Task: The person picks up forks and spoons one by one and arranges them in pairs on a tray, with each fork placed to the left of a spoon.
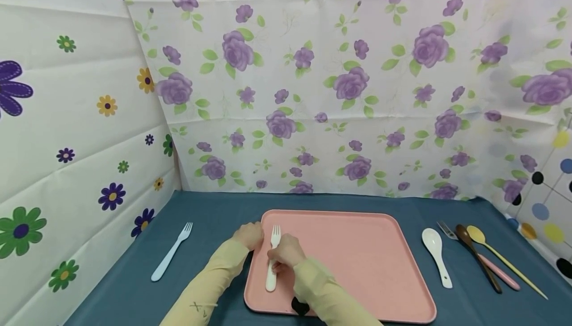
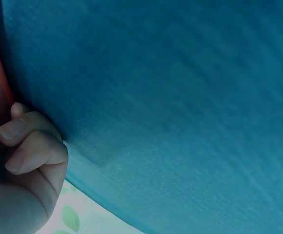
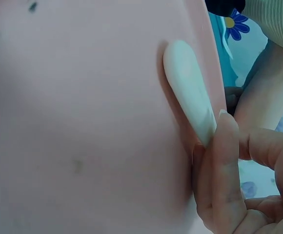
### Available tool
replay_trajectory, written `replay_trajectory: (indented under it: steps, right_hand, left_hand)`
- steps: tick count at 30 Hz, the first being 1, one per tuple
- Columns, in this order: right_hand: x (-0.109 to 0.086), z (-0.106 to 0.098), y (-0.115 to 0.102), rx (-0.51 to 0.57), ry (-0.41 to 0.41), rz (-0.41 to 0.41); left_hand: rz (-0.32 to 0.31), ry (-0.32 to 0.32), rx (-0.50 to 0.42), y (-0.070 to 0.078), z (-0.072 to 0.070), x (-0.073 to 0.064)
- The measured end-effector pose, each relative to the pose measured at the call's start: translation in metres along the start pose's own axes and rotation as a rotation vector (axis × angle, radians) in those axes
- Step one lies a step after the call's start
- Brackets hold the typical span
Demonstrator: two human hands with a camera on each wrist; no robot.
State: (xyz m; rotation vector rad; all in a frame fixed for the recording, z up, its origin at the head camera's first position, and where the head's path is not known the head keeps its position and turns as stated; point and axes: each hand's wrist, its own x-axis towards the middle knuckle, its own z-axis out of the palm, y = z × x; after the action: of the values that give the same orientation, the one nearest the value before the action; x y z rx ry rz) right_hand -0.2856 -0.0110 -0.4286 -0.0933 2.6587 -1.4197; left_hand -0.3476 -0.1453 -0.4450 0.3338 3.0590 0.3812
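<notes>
A pink tray [image 1: 353, 266] lies on the blue-covered table. At its left rim is my left hand [image 1: 249, 235], its curled fingers [image 2: 36, 151] gripping the edge in the left wrist view. My right hand [image 1: 288, 251] pinches a white fork [image 1: 270, 279] by the middle of its handle, over the left side of the tray. The tines point to the back wall and the rounded handle end points toward me. In the right wrist view the fork's handle [image 3: 188, 83] runs close over the tray surface, while the tines are hidden behind the fingers.
Left of the tray lies a pale blue-white fork [image 1: 172, 251]. On the right are a white spoon [image 1: 437, 254], a dark brown spoon [image 1: 475, 254], a yellow spoon [image 1: 505, 256] and a fork with a pink handle [image 1: 500, 272], partly crossing. Floral cloth walls [image 1: 313, 93] enclose the table.
</notes>
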Motion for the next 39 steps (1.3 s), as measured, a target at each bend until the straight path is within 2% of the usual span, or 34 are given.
replay_trajectory:
  steps: [8, 17, 22, 31, 34, 39]
  right_hand:
    - [0.0007, 0.0019, -0.0025, -0.133, 0.038, -0.080]
    - [0.0004, 0.0042, -0.0054, -0.146, 0.038, -0.041]
    - [0.0001, 0.0031, -0.0067, -0.210, 0.054, -0.078]
    - [-0.0010, 0.0016, -0.0069, -0.177, 0.021, -0.044]
    - [0.0046, 0.0042, -0.0018, -0.184, 0.011, -0.056]
    - [0.0035, 0.0005, -0.0046, -0.211, 0.010, -0.099]
  left_hand:
    - [0.007, 0.017, 0.003, 0.0005, -0.0008, -0.0021]
    - [0.013, 0.035, 0.015, 0.0013, -0.0002, -0.0016]
    - [0.023, 0.035, 0.024, 0.0031, -0.0007, -0.0016]
    - [0.015, 0.029, 0.027, 0.0039, -0.0021, -0.0039]
    - [0.019, 0.031, 0.025, 0.0045, -0.0023, -0.0052]
    - [0.018, 0.027, 0.012, 0.0023, -0.0011, -0.0032]
